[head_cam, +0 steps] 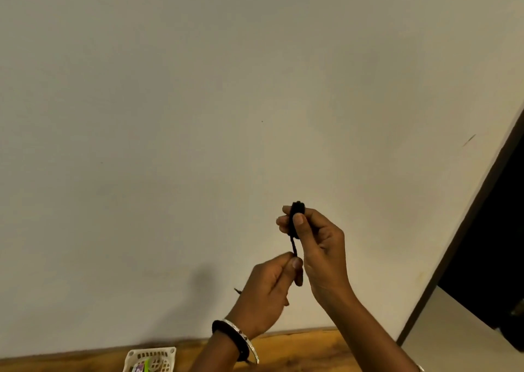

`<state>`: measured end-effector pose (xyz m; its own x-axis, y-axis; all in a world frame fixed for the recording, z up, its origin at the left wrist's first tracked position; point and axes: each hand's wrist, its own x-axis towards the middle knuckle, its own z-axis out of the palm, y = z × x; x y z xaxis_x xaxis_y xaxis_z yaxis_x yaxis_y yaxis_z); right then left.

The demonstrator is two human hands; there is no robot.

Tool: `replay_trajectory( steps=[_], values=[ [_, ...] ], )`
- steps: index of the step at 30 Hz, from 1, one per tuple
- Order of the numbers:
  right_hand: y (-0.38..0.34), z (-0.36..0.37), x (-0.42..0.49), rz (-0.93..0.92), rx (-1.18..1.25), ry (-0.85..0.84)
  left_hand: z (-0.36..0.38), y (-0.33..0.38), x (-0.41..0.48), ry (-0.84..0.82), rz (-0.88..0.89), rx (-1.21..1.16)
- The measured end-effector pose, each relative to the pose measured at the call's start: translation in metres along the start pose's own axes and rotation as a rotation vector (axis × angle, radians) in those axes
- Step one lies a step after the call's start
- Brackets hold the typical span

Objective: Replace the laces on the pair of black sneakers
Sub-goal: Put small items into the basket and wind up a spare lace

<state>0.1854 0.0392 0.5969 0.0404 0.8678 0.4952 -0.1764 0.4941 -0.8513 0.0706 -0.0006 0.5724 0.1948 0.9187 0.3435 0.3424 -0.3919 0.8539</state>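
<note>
**Lace coil held up high, sneakers out of shot**

Closest to us, the left hand, bangles on its wrist, pinches the loose tail of the black lace between thumb and forefinger, with the other fingers curled in behind. Just above it, the right hand has the wound-up coil of that same lace clamped tight, with the thumb on the front and the fingertips behind. A short run of lace stretches between the two hands. That looks like the reason for the hold: one hand anchors the coil so it can't spill, and the other controls the free end. It's all raised to where the eyes can follow it. Whether the coil is being wound or unwound, I can't tell.

Lower down, a strip of wooden tabletop carries a white slotted basket at the left, with something colourful inside. No sneaker shows anywhere, so the pair's place is unknown, and lacing looks some way off. Beyond is a plain pale wall, and at far right a dark doorway.
</note>
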Motion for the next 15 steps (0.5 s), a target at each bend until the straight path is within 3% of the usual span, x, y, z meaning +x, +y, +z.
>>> replay_trajectory(
  steps=[4, 7, 11, 15],
  values=[
    [0.03, -0.023, -0.013, -0.196, -0.487, -0.162, -0.025, 0.007, 0.007, 0.103, 0.075, 0.074],
    [0.033, -0.028, -0.035, -0.122, -0.532, -0.36, -0.048, 0.006, 0.015, 0.171, 0.097, 0.163],
    [0.008, -0.017, -0.044, 0.049, -0.227, -0.471, -0.048, -0.007, 0.019, 0.172, 0.014, 0.171],
    [-0.011, -0.01, -0.027, 0.093, 0.198, -0.287, -0.022, -0.01, 0.011, 0.121, -0.086, 0.016]
  ],
)
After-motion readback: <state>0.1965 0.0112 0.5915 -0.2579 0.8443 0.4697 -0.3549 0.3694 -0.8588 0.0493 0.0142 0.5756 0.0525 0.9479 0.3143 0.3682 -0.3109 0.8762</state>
